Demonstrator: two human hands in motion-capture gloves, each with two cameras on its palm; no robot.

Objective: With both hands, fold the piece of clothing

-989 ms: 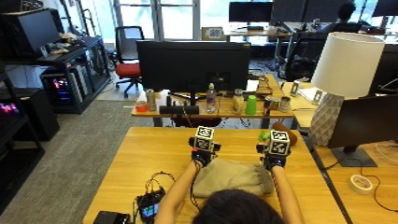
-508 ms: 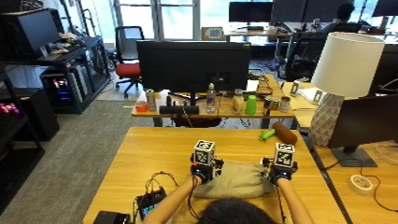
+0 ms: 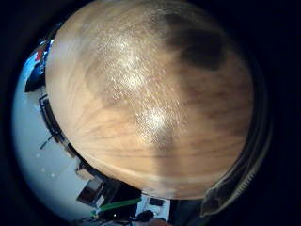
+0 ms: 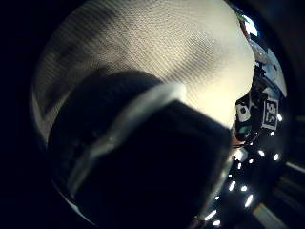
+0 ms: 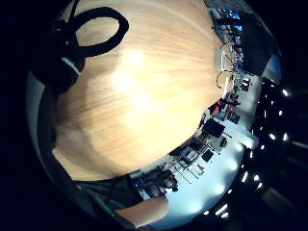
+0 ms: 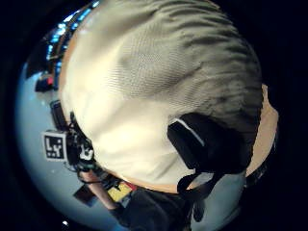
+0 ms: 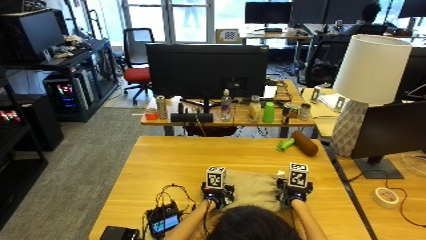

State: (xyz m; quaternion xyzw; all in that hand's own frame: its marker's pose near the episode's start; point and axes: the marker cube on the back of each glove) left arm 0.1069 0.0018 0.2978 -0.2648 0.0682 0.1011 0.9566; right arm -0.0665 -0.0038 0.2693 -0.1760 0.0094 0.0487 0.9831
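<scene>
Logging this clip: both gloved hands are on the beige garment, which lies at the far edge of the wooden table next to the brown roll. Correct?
Not quite. The outside view shows the beige garment at the near edge of the wooden table, by the person, well apart from the brown roll. Left hand and right hand are on it.

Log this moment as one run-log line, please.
stage: fold under way | garment: khaki, on wooden table, near edge | left hand: on its left side | right hand: on its right side | grip: cannot tell
</scene>
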